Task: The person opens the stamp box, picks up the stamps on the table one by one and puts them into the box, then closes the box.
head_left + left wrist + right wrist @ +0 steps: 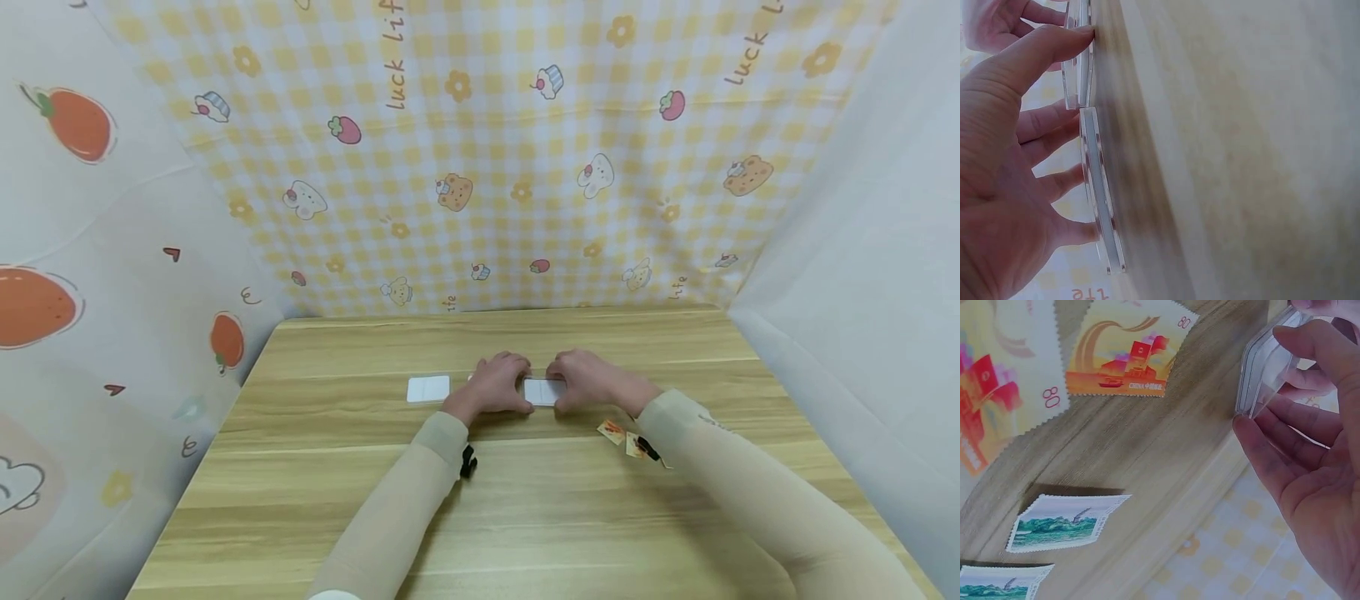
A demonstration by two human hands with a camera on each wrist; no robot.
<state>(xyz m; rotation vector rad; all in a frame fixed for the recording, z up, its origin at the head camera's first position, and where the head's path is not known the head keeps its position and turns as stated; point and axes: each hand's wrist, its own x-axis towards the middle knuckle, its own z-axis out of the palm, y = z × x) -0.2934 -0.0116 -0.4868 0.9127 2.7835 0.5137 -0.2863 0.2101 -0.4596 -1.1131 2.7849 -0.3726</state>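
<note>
A flat clear plastic case (543, 392) lies on the table between both hands. My left hand (500, 383) grips its left end; in the left wrist view the thumb (1063, 44) presses the edge of this case (1077, 69). At the right end, my right hand (588, 381) holds the same case (1266, 365) with the thumb and fingers curled about it. In the side views its layers look slightly apart. A second clear case (1102, 194) lies under the spread fingers of my left hand, mostly hidden in the head view.
Another clear case (428, 388) lies to the left. Orange postage stamps (611, 431) lie near my right forearm, partly covered by it. The right wrist view also shows green landscape stamps (1063, 524). A patterned cloth (495, 167) hangs behind the wooden table (525, 517).
</note>
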